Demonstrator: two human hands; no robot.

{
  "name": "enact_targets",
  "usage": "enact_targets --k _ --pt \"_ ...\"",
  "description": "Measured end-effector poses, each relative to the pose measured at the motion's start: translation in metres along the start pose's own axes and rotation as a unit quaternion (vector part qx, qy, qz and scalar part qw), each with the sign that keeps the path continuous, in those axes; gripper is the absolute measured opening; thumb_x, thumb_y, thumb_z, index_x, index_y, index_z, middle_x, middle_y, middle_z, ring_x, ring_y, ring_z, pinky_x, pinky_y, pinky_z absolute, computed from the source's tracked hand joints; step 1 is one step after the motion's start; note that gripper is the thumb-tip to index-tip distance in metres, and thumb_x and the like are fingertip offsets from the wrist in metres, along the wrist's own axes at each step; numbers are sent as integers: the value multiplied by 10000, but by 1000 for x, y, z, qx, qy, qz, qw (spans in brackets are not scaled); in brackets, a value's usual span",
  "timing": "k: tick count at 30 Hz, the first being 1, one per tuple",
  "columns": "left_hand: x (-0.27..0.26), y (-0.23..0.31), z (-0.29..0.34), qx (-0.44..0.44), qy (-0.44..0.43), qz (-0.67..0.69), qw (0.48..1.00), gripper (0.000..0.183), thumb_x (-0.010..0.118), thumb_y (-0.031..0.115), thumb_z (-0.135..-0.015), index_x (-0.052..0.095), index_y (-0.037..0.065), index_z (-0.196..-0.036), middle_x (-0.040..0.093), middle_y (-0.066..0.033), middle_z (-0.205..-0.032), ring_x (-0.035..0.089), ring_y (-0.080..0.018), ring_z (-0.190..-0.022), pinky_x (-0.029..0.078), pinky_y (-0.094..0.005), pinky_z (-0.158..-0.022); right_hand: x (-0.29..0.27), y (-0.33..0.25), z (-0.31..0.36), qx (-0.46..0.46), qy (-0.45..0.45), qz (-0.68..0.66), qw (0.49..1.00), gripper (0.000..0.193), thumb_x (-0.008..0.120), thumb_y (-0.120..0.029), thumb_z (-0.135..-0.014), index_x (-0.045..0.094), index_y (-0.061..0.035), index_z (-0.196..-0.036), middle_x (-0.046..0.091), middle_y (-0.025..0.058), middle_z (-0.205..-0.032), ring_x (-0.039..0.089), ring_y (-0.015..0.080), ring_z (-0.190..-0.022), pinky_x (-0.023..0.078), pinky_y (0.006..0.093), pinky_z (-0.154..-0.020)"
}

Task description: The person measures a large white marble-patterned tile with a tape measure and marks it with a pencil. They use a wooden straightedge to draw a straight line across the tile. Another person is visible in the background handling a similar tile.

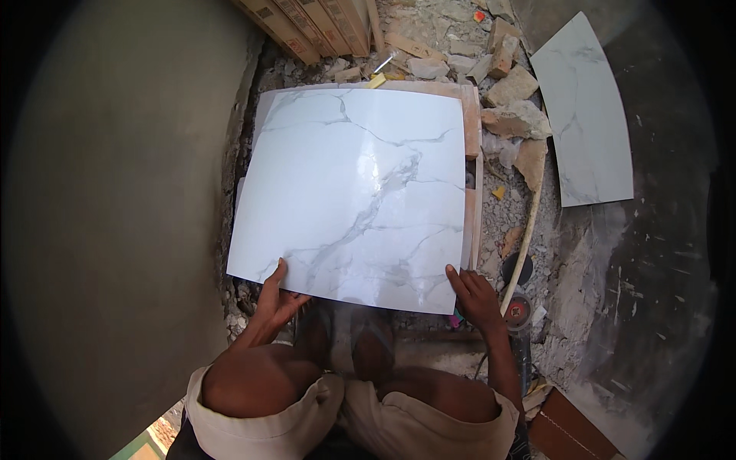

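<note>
Marble-look tile [356,195] rests in your left hand [274,300] and right hand [477,297]; keep fingers pinching its near edge evenly, level over rubble [491,92].

- The left hand [277,299] is bare, with no glove, ring or watch in sight.
- The right hand [477,297] is likewise bare.
- Both forearms are uncovered; no sleeves show.
- Light beige shorts [414,425] with rolled, creased hems cover the thighs.
- Knees are bare.
</note>
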State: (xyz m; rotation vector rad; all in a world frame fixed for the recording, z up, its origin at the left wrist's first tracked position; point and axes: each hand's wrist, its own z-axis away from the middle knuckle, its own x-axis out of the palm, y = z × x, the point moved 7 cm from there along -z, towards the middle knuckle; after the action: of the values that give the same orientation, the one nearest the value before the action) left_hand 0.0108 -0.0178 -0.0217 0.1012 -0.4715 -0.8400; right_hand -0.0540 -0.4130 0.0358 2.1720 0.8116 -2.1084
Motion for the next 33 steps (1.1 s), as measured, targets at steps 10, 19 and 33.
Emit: enact_targets --k 10,19,33 --pt "-29 -28 -67 -21 1 9 1000 578 604 387 -1020 404 65 -1457 475 -156 -1443 474 -346 -1349 428 -572 -1128 -3 15 -27 66 -71 -65 993 701 735 -40 -698 582 -73 -1382 635 149 -1155 624 305 -1022 514 428 -842" --pt "-35 -36 -81 -28 15 19 999 557 599 382 -1024 432 55 -1443 495 -148 -1447 484 -342 -1346 446 -576 -1105 27 152 -132 362 145 -238 890 443 698 -304 -944 666 59 -1194 714 229 -1004 696 312 -843 544 396 -809" --pt "-31 -40 -79 -32 -7 37 999 472 639 263 -1013 470 27 -1385 546 -148 -1372 534 -332 -1292 475 -575 -1081 99 249 -200 557 155 -433 692 586 723 -497 -929 673 72 -1058 689 166 -1009 641 243 -875 516 390 -811"
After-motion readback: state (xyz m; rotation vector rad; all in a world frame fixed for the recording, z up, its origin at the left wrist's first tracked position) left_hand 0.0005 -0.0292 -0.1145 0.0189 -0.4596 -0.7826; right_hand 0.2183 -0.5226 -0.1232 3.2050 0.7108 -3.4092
